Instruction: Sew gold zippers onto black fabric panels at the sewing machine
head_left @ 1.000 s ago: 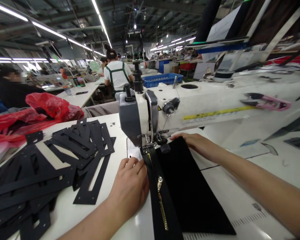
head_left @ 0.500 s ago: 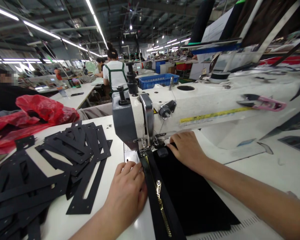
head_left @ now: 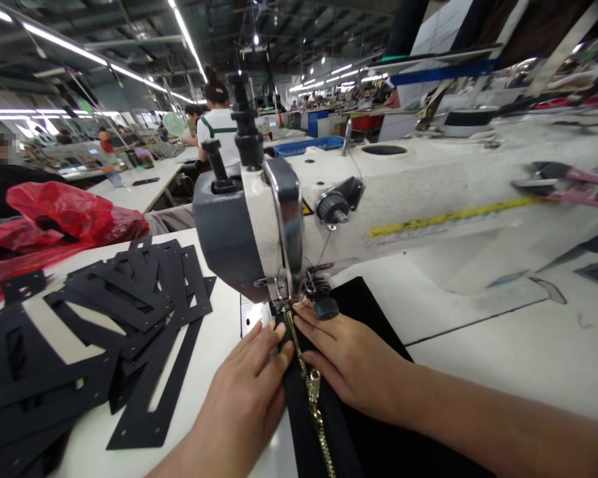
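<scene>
A black zipper [head_left: 303, 372] with gold teeth and a metal slider [head_left: 314, 385] runs lengthwise from beneath the sewing machine's presser foot [head_left: 288, 300]. Black fabric [head_left: 373, 312] lies under and to the right of it. My left hand [head_left: 252, 382] rests on the zipper's left edge, fingers stretched toward the foot and touching the tape. From the other side my right hand [head_left: 359, 362] lies flat on the black material close to the foot, fingers extended, thumb near the teeth. Neither hand grasps anything. The needle point is hidden behind the foot parts.
The white sewing machine [head_left: 408, 186] spans the right, with pink-handled snips [head_left: 568, 182] on its arm. Black cut frames [head_left: 144, 372] pile up at left beside red plastic [head_left: 64, 212]. A blue crate [head_left: 309, 145] and a person in white [head_left: 219, 133] are beyond.
My right hand has moved left and nearer, from the fabric's far edge to beside the zipper. My left hand stays by the zipper's left edge. The view has shifted closer to the machine.
</scene>
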A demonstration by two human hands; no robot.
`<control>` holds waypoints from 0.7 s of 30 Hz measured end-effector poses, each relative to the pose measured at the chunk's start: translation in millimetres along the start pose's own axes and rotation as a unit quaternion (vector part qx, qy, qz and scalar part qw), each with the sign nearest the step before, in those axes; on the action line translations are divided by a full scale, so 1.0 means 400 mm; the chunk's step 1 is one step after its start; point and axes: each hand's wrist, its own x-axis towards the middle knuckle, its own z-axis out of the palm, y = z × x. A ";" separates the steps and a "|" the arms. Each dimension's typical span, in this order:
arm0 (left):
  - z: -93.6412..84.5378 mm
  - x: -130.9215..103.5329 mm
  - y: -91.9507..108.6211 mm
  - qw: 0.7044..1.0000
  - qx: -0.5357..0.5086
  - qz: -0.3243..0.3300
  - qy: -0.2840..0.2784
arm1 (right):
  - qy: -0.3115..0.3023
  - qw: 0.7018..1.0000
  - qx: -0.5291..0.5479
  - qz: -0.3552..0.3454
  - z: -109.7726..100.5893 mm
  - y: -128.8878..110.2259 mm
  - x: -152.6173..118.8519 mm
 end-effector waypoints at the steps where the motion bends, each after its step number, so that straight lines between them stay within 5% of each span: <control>1: -0.002 0.006 -0.003 1.000 -0.003 0.015 0.006 | -0.001 1.000 -0.004 -0.001 -0.001 0.001 0.001; 6: -0.011 0.025 -0.005 0.999 0.002 0.048 0.016 | -0.003 1.000 -0.023 -0.005 0.000 -0.003 0.003; 21: -0.018 0.019 0.006 1.000 -0.023 -0.003 -0.011 | -0.025 0.999 -0.041 -0.003 0.013 0.000 -0.007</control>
